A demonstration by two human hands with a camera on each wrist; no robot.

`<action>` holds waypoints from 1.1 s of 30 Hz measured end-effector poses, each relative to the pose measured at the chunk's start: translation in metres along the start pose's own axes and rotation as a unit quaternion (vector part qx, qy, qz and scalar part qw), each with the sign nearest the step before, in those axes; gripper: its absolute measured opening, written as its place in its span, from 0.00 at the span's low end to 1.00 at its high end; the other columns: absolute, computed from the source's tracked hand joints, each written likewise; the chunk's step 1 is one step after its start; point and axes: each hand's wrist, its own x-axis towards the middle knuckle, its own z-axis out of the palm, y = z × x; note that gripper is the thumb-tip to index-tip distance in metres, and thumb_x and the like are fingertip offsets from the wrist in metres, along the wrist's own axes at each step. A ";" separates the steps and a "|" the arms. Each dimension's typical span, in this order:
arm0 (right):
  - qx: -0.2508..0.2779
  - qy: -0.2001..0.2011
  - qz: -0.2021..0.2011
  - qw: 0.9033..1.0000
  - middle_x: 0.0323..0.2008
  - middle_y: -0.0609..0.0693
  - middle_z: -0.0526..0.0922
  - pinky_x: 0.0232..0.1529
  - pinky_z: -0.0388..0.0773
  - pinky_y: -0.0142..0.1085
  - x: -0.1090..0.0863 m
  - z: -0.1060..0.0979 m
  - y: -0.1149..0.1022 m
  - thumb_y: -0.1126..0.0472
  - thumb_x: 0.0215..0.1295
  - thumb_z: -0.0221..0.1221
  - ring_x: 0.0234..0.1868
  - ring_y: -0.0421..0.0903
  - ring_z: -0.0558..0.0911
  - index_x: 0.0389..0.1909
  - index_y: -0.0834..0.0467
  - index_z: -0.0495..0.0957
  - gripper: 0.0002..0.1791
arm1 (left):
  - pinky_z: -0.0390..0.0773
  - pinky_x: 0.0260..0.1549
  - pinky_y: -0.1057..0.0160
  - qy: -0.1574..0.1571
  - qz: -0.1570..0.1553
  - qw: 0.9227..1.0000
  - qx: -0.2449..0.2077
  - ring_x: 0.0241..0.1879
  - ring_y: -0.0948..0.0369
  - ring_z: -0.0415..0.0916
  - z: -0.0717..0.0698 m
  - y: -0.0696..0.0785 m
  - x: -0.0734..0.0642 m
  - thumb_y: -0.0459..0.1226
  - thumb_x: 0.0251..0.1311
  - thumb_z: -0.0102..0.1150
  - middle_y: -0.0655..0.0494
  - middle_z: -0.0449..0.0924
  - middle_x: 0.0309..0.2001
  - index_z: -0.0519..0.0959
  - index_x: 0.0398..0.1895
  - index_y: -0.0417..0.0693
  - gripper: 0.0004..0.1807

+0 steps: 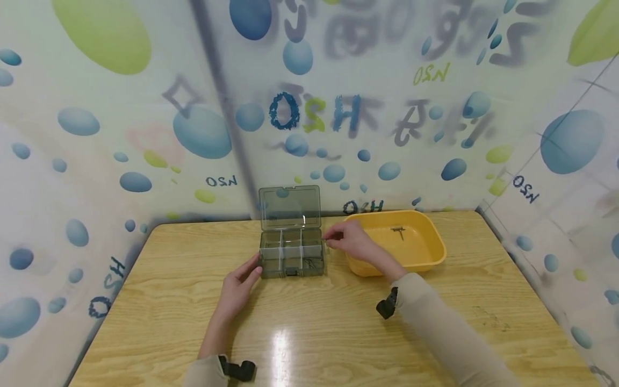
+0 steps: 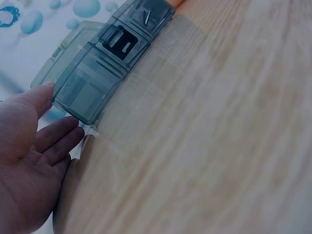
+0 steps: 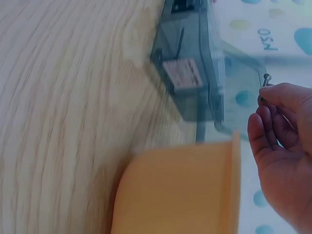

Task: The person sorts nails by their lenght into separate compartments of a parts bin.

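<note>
A translucent grey-green compartment box (image 1: 292, 252) stands on the table with its lid (image 1: 290, 208) raised. My left hand (image 1: 235, 290) touches the box's left side, its fingers fairly straight in the left wrist view. Over the box's right edge, my right hand (image 1: 355, 240) pinches a small metal screw (image 3: 266, 79) between thumb and fingers; its rounded head sticks up. Dark thin screws (image 1: 313, 263) lie in the front right compartment. Beside the box, a yellow plastic basin (image 1: 437, 248) holds a few more screws (image 1: 399, 231).
The wooden table (image 1: 314, 328) backs onto a patterned curtain (image 1: 319, 156) with blue and green spots. The basin stands close to the box's right, below my right forearm. Each wrist wears a black strap-on camera (image 1: 387, 305).
</note>
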 end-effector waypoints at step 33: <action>-0.004 -0.062 -0.037 0.997 0.42 0.54 0.87 0.42 0.80 0.29 0.023 0.054 -0.027 0.71 0.68 0.65 0.40 0.41 0.81 0.47 0.66 0.86 0.09 | 0.66 0.67 0.64 -0.001 -0.006 1.000 0.004 0.72 0.54 0.64 0.000 -0.002 0.001 0.41 0.75 0.58 0.49 0.70 0.71 0.73 0.72 0.45 0.25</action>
